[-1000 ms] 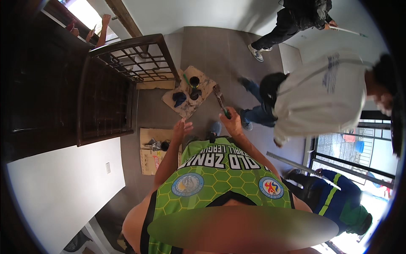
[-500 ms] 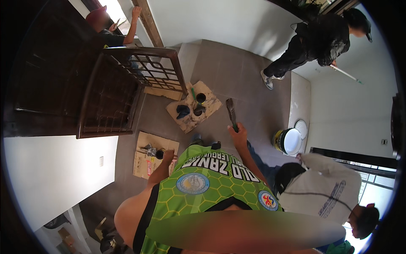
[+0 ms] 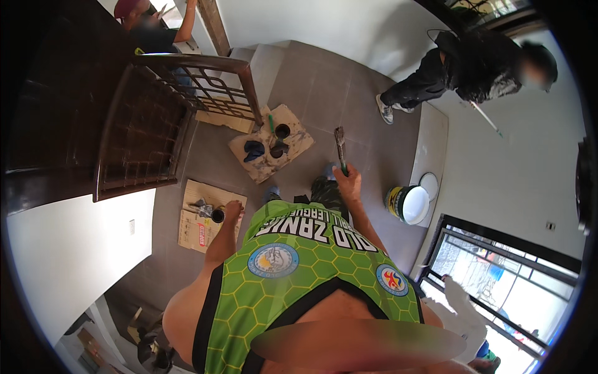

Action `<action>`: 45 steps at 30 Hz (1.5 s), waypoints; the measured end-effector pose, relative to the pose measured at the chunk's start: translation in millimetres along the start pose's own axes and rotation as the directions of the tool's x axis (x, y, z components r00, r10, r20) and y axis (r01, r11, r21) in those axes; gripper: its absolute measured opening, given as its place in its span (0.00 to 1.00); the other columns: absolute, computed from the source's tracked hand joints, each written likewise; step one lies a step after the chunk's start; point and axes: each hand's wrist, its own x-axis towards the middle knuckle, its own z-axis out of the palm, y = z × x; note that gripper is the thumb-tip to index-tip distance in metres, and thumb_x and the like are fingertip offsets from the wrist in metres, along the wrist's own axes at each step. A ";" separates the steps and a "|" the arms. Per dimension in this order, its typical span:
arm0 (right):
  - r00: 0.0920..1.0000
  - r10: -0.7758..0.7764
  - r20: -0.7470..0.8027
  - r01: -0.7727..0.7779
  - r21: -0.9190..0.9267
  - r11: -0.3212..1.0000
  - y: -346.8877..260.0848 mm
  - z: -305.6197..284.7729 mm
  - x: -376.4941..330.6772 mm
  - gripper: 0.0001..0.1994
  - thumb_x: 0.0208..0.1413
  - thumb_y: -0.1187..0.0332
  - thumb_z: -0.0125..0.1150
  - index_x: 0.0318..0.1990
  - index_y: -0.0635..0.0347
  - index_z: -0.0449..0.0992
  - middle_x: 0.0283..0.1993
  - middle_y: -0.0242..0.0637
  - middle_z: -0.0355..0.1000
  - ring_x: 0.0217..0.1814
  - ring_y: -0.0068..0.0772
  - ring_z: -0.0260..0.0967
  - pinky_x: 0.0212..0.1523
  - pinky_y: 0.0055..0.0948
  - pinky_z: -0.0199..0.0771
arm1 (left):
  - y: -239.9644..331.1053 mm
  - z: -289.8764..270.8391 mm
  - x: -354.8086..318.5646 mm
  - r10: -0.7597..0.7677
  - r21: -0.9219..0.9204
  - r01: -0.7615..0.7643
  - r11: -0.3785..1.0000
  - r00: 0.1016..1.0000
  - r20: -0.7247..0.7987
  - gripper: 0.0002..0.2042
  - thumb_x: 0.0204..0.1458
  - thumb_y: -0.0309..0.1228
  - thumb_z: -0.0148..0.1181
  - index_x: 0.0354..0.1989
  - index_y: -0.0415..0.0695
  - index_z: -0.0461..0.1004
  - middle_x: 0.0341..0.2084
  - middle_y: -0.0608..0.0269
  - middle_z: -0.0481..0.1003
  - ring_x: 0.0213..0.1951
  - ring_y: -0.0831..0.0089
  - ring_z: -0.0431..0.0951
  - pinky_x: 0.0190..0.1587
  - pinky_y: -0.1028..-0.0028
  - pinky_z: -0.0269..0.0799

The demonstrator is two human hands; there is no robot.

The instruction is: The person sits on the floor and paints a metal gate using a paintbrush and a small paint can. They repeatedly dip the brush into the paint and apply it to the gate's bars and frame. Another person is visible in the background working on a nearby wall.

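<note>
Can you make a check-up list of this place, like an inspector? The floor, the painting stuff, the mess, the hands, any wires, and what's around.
Surface: grey tiled floor, cardboard sheets laid on it.
Job's things: paintbrush, bristles pointing away; small dark can.
Clutter: cardboard piece with dark pots and a rag; paint bucket by the wall.
Hands: right hand grips the paintbrush handle; left hand beside the small dark can, grip unclear.
Cables: nothing seen.
Surroundings: dark wooden gate, white walls, two other people working.
</note>
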 end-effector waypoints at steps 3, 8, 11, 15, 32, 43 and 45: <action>0.998 -0.030 0.050 0.029 0.015 0.999 -3.5 -10.5 15.9 0.21 0.54 0.62 0.69 0.24 0.64 0.61 0.19 0.32 0.51 0.25 0.23 0.49 0.24 0.36 0.57 | -36.9 -19.5 26.3 -0.044 0.060 0.058 0.997 0.977 -0.208 0.05 0.58 0.29 0.50 0.33 0.51 0.73 0.19 0.68 0.68 0.17 0.72 0.68 0.19 0.70 0.57; 0.963 -0.266 0.054 0.267 -0.025 0.963 -19.8 -19.9 46.3 0.21 0.55 0.62 0.69 0.25 0.64 0.60 0.19 0.33 0.52 0.26 0.22 0.49 0.24 0.35 0.58 | -73.5 -15.6 76.5 -0.066 -0.044 0.063 0.997 0.995 -0.077 0.08 0.59 0.32 0.46 0.26 0.56 0.65 0.17 0.71 0.57 0.16 0.73 0.58 0.17 0.68 0.49; 0.943 -0.311 0.119 0.320 -0.071 0.945 -44.5 -16.1 56.9 0.21 0.55 0.64 0.69 0.25 0.64 0.60 0.19 0.33 0.52 0.26 0.21 0.49 0.24 0.34 0.58 | -77.6 28.1 87.8 0.048 0.139 -0.046 0.989 0.999 -0.006 0.05 0.57 0.32 0.51 0.28 0.54 0.68 0.18 0.66 0.62 0.18 0.68 0.62 0.19 0.65 0.53; 0.895 -0.405 0.189 0.423 -0.067 0.904 -97.9 1.7 69.7 0.20 0.54 0.68 0.70 0.24 0.64 0.61 0.19 0.32 0.53 0.26 0.19 0.50 0.23 0.33 0.57 | -97.9 96.7 85.5 0.173 0.337 -0.096 0.937 0.963 -0.207 0.05 0.52 0.33 0.61 0.31 0.46 0.77 0.21 0.55 0.76 0.23 0.59 0.75 0.26 0.60 0.69; 0.433 -0.492 0.756 0.789 -0.054 0.612 -211.2 88.6 95.0 0.15 0.58 0.64 0.68 0.27 0.62 0.68 0.20 0.28 0.56 0.24 0.18 0.52 0.24 0.30 0.55 | -183.9 244.1 165.1 0.622 0.052 -0.645 0.762 0.707 -0.338 0.04 0.56 0.33 0.60 0.34 0.49 0.79 0.23 0.62 0.76 0.25 0.74 0.75 0.24 0.67 0.67; -0.005 -0.294 0.956 0.715 0.209 0.667 -251.0 158.9 30.2 0.15 0.62 0.59 0.65 0.40 0.64 0.75 0.24 0.32 0.66 0.26 0.23 0.64 0.28 0.31 0.66 | -170.1 283.3 12.8 0.106 -0.686 -0.695 0.218 0.715 -0.691 0.08 0.60 0.36 0.60 0.44 0.49 0.77 0.29 0.67 0.77 0.26 0.74 0.78 0.22 0.76 0.67; -0.031 -0.240 0.970 0.716 0.189 0.672 -249.2 177.0 51.7 0.17 0.63 0.57 0.65 0.45 0.64 0.74 0.26 0.33 0.67 0.28 0.24 0.66 0.30 0.32 0.69 | -144.1 330.1 18.9 -0.023 -0.689 -0.709 0.152 0.694 -0.719 0.10 0.59 0.37 0.60 0.46 0.49 0.76 0.31 0.67 0.77 0.26 0.72 0.79 0.22 0.75 0.68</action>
